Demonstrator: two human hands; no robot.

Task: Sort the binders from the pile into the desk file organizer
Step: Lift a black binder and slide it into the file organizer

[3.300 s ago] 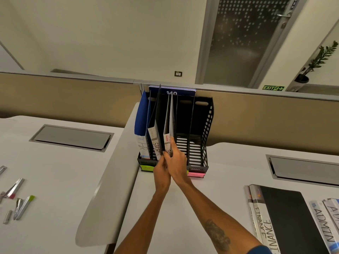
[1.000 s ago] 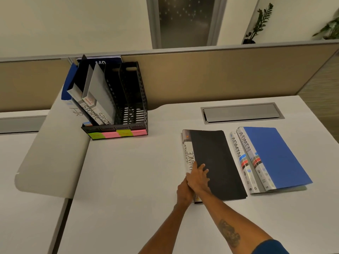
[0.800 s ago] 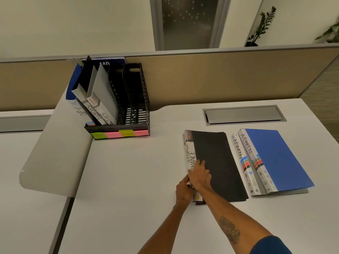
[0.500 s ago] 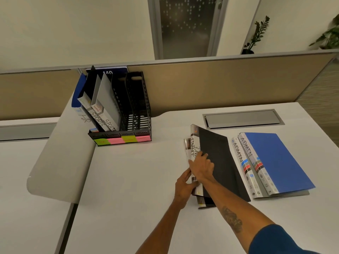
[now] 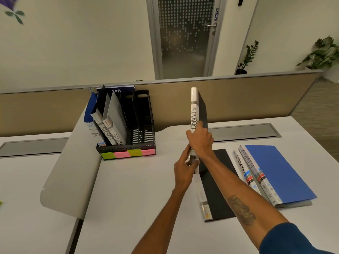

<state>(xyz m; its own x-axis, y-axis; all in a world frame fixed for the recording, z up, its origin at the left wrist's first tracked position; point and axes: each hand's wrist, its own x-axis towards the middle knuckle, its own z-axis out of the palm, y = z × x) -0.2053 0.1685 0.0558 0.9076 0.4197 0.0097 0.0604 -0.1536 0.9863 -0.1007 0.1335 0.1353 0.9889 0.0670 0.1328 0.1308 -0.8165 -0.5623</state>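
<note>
I hold a black binder [image 5: 196, 109] with a white spine marked FINANCE upright above the desk. My right hand [image 5: 200, 142] grips its spine and cover at mid-height, and my left hand [image 5: 184, 169] holds its lower end. Under it a second black binder [image 5: 214, 189] lies flat on the desk. Two ADMIN binders [image 5: 271, 173], the top one blue, lie to the right. The black mesh file organizer [image 5: 139, 129] stands at the back left. Its left slots hold an HR binder [image 5: 91, 116] and two SPORTS binders [image 5: 113, 118]; its right slots are empty.
Coloured sticky labels [image 5: 127, 154] run along the organizer's front. A tan partition [image 5: 256, 96] closes the desk's far edge, with a grey cable hatch [image 5: 244, 132] in front of it. A curved white divider [image 5: 71, 167] separates this desk from the left one.
The top FINANCE binder has been lifted off the pile and turned upright in both hands. Earlier, my hands were at the organizer with a SPORTS binder.
</note>
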